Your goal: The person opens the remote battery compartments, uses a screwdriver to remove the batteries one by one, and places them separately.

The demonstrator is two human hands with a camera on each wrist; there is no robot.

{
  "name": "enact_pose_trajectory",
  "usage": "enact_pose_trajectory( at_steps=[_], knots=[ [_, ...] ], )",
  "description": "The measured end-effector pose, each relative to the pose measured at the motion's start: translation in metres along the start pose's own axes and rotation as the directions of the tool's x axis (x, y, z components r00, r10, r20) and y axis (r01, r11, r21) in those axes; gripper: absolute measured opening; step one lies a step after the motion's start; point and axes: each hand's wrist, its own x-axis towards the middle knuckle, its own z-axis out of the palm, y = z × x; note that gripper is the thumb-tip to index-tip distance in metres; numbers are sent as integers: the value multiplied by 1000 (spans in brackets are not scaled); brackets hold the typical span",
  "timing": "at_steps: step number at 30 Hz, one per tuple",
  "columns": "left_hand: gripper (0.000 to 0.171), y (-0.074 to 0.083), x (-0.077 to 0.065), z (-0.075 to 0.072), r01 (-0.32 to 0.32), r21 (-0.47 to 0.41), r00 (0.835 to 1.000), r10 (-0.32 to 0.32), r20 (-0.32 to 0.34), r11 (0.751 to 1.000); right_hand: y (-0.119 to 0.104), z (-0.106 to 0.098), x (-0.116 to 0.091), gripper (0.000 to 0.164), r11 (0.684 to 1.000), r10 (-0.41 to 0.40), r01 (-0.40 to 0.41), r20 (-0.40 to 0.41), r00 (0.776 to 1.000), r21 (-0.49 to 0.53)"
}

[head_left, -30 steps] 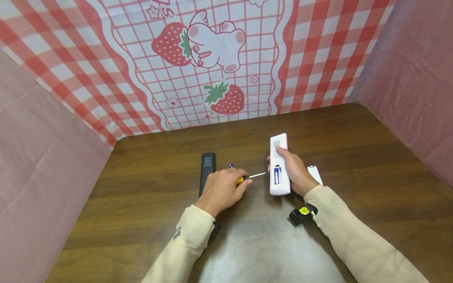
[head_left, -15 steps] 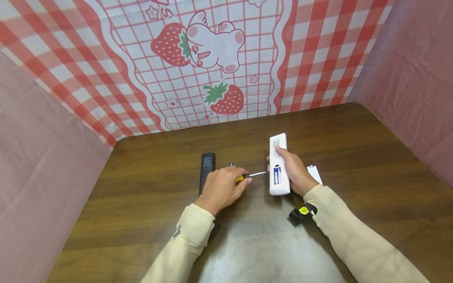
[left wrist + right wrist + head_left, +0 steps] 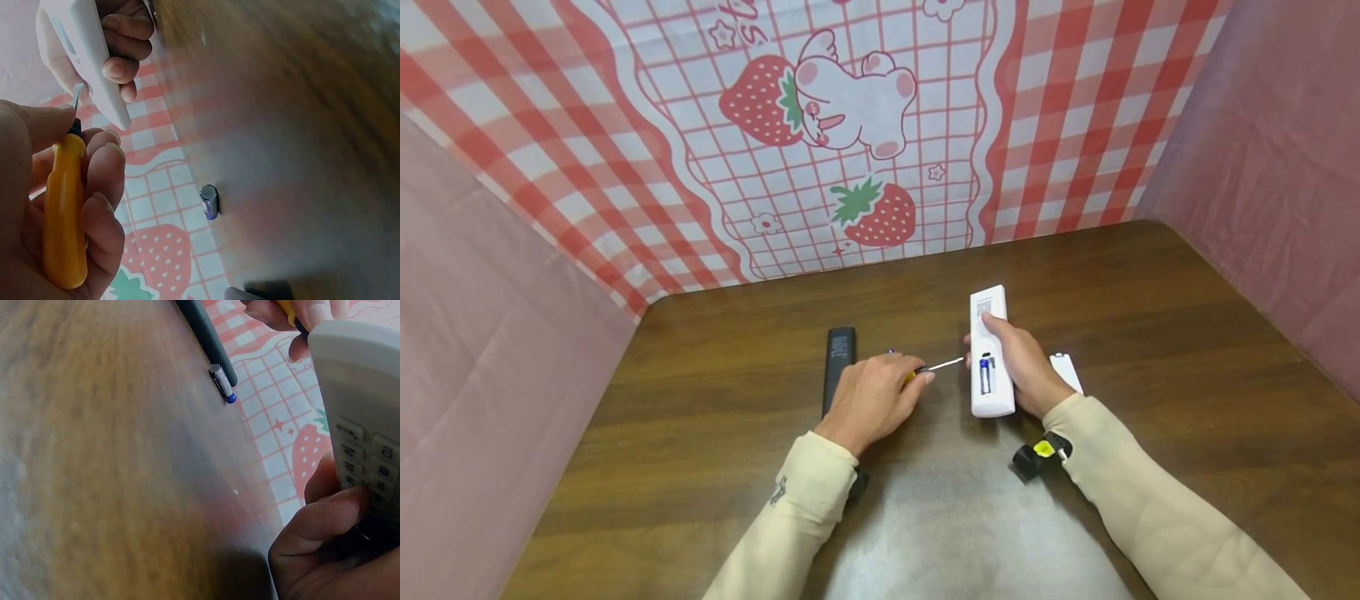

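Head view: left hand (image 3: 874,396) curled round the yellow screwdriver (image 3: 64,212), right hand (image 3: 1028,367) gripped the white remote (image 3: 987,343) just right of it, back side up; remote looked light, stiff, slightly slick, best held by long edges.

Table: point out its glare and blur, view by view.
Head view: pale glare on the table at bottom middle; left wrist view: wood grain blurred, a faint reddish reflection right of the battery, the screwdriver fairly crisp; right wrist view: grain smeared too, a dark patch at the bottom, left of the right hand.
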Motion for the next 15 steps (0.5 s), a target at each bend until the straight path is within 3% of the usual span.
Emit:
enact_pose_trajectory(
  at_steps=[6, 15],
  knots=[
    [27, 2, 2, 2, -21, 6, 1000, 21, 3, 1000, 1, 1, 0, 65, 1000, -8, 8, -9, 1000, 4],
    [28, 2, 3, 3, -5, 5, 1000, 5, 13, 1000, 1, -1, 1, 67, 1000, -5, 5, -4, 1000, -9]
  ],
)
